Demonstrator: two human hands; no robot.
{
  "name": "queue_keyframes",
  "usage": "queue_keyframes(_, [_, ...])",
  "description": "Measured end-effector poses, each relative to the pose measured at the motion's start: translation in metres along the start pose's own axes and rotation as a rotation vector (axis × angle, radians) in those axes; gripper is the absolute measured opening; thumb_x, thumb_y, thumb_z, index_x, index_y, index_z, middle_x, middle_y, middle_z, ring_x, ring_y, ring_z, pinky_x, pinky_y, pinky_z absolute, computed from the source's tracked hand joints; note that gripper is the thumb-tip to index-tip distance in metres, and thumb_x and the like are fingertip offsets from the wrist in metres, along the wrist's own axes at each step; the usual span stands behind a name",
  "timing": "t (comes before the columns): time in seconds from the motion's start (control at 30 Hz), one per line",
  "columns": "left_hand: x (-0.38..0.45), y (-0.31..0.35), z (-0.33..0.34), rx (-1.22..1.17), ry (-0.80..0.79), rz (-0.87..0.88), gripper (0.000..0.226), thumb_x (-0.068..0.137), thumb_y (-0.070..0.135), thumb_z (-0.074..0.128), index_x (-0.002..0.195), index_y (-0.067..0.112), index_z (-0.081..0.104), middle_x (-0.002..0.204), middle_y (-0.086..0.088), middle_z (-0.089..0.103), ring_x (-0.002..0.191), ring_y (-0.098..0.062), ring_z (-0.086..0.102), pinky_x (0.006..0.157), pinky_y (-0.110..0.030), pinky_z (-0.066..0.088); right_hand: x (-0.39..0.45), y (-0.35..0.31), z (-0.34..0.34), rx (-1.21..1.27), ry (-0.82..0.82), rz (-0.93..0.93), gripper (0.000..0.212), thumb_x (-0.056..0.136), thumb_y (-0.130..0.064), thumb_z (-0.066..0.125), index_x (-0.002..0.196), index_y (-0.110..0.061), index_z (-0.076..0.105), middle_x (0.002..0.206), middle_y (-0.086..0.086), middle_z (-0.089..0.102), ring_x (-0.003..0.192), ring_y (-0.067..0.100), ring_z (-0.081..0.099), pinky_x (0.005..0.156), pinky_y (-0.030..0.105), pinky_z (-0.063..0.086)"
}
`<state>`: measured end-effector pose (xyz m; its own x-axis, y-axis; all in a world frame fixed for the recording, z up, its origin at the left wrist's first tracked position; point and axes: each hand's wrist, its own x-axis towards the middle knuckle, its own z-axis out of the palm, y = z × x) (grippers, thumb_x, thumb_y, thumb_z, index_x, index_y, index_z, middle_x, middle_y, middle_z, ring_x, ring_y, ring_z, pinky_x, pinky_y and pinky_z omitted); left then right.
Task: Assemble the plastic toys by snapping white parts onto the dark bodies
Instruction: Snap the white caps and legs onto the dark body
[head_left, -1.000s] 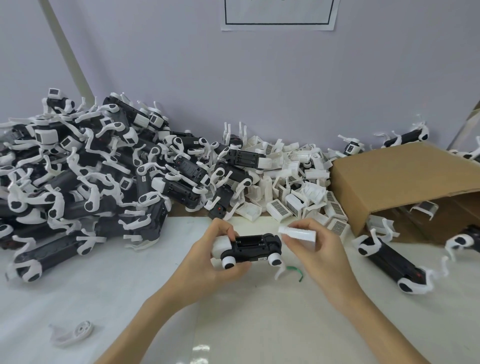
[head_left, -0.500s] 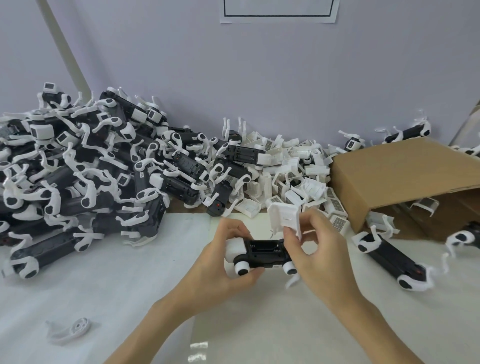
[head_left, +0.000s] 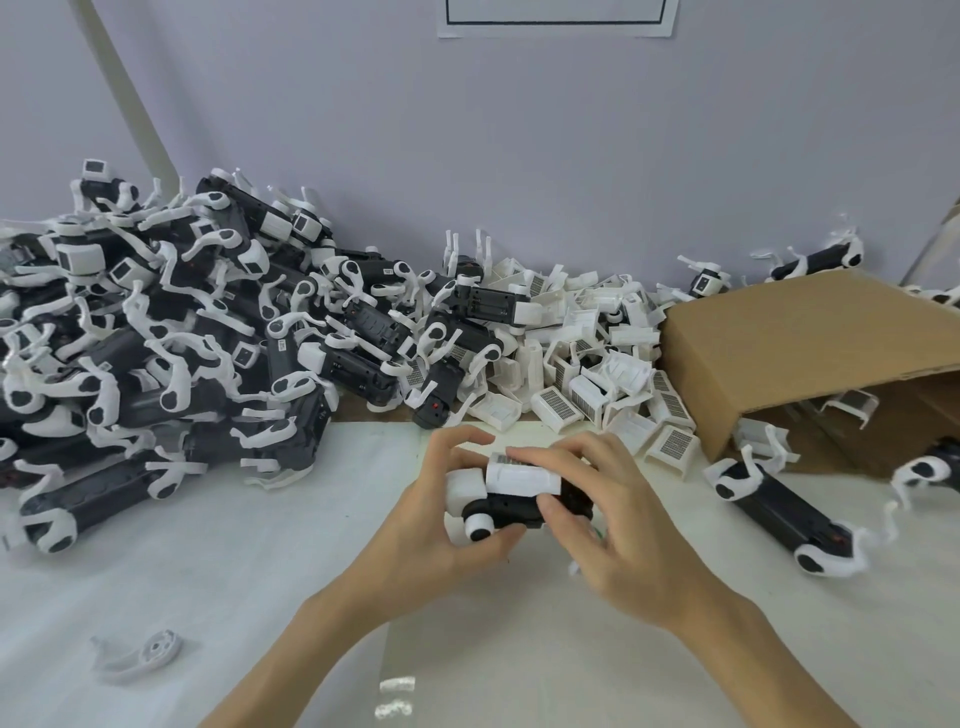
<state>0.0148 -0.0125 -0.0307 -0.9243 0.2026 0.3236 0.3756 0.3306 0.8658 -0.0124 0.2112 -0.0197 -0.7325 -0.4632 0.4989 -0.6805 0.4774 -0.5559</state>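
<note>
A dark toy body with white wheels is held above the table's middle. My left hand grips its left end, thumb under the wheel. A white cover part lies flat on top of the body. My right hand curls over the body's right end, fingers along the cover's top edge and thumb at its lower edge. The body's right end is hidden by that hand.
A big heap of dark toys with white parts fills the left. Loose white covers are piled at the back centre. A tipped cardboard box lies right, with a dark toy in front. A loose white piece lies near left.
My right hand brought the white cover from upright beside the body down flat onto its top. Both hands closed in around the toy, which stayed in place.
</note>
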Motion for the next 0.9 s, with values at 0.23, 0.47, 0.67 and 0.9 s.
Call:
queue_keyframes(0.23, [0.001,-0.005,-0.007,-0.047,-0.035,-0.06,0.066,0.089,0.013,0.085,0.138,0.028,0.044,0.116,0.01,0.068,0.085,-0.013,0.07,0.073,-0.022,0.055,0.003,0.002,0.001,0.146,-0.002,0.055,0.035,0.101,-0.024,0.056,0.129,-0.04,0.07,0.119,-0.016,0.066,0.123,0.017,0.053,0.099,0.021,0.044])
queue_keyframes(0.47, [0.001,-0.007,-0.009,-0.085,-0.034,-0.099,0.06,0.09,0.012,0.084,0.133,0.023,0.045,0.112,0.009,0.067,0.077,-0.009,0.067,0.064,-0.023,0.055,0.003,0.0,0.0,0.084,-0.044,0.011,0.037,0.099,-0.022,0.061,0.131,-0.037,0.071,0.123,-0.019,0.063,0.126,0.017,0.053,0.105,0.02,0.039])
queue_keyframes(0.67, [0.001,-0.005,-0.006,-0.004,-0.046,-0.046,0.051,0.086,0.012,0.087,0.124,0.028,0.057,0.107,0.009,0.071,0.086,-0.012,0.067,0.074,-0.022,0.054,0.002,-0.005,-0.007,0.225,-0.086,0.104,0.03,0.096,-0.03,0.062,0.122,-0.04,0.073,0.113,-0.017,0.067,0.109,0.016,0.062,0.086,0.045,0.06])
queue_keyframes(0.9, [0.005,-0.002,-0.008,0.386,0.011,0.336,0.05,0.087,0.026,0.088,0.129,0.022,0.062,0.125,0.017,0.06,0.114,-0.011,0.063,0.094,-0.025,0.052,0.006,0.0,-0.016,0.465,-0.285,0.349,0.029,0.095,-0.048,0.064,0.121,-0.035,0.067,0.107,-0.011,0.07,0.095,0.013,0.069,0.075,0.03,0.059])
